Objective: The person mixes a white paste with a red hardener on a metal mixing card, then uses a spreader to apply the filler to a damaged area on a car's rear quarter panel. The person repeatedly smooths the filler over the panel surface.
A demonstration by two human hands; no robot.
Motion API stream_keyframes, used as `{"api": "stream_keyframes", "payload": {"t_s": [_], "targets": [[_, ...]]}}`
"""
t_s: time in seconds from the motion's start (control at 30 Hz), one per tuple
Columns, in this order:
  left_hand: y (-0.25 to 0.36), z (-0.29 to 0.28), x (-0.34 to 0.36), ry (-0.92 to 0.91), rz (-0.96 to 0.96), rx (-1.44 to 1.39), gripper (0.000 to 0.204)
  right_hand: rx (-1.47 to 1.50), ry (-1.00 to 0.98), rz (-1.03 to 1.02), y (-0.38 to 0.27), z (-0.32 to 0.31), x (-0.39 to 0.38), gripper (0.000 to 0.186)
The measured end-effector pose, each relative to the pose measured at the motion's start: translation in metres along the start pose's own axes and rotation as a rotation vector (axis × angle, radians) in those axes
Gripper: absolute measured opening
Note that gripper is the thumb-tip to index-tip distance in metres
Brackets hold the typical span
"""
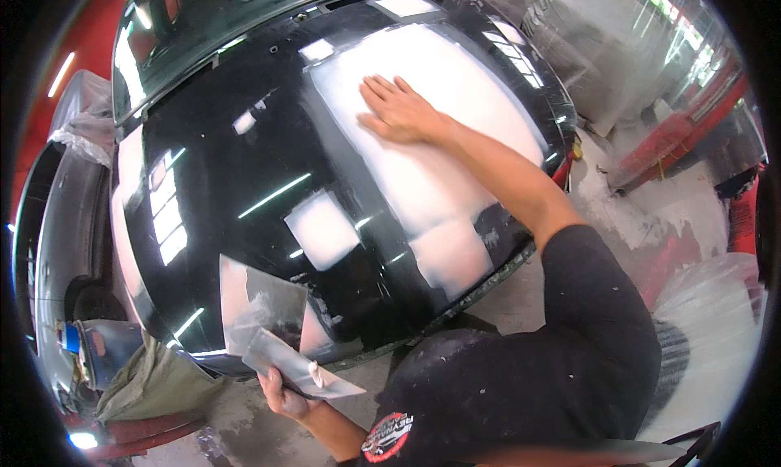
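A black car hood fills the middle of the head view, with a broad white patch of filler or primer on its right half. My right hand lies palm down on that patch, fingers stretched out and holding nothing. Low in front of the hood, my left hand grips a flat grey putty board with a dab of pale paste on it. Beyond the board is a smeared grey, squarish sheet; whether my hand holds it too I cannot tell.
Smaller white patches, one squarish, dot the hood. At left stand a grey car and a container with a blue top beside an olive cloth. Plastic sheeting and a red beam are at right.
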State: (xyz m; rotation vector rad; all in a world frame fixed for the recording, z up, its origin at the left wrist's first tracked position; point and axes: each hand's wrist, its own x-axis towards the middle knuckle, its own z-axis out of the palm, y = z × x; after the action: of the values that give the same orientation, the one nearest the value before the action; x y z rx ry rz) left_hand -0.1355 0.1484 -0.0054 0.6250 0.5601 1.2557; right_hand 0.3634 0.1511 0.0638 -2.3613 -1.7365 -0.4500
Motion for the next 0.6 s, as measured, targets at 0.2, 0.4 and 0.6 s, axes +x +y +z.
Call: {"api": "stream_keyframes", "payload": {"t_s": [0.2, 0.4, 0.6], "targets": [[-0.006, 0.047, -0.011, 0.183, 0.056, 0.037, 0.042, 0.051, 0.013, 0.043, 0.001, 0.007, 0.087, 0.07], [-0.011, 0.067, 0.019, -0.266, -0.124, 0.092, 0.044, 0.027, 0.037, -0.043, -0.01, -0.005, -0.083, 0.066], [-0.015, 0.073, 0.054, -0.464, -0.27, 0.027, 0.046, 0.009, 0.038, 0.075, -0.044, -0.029, -0.191, 0.068]]}}
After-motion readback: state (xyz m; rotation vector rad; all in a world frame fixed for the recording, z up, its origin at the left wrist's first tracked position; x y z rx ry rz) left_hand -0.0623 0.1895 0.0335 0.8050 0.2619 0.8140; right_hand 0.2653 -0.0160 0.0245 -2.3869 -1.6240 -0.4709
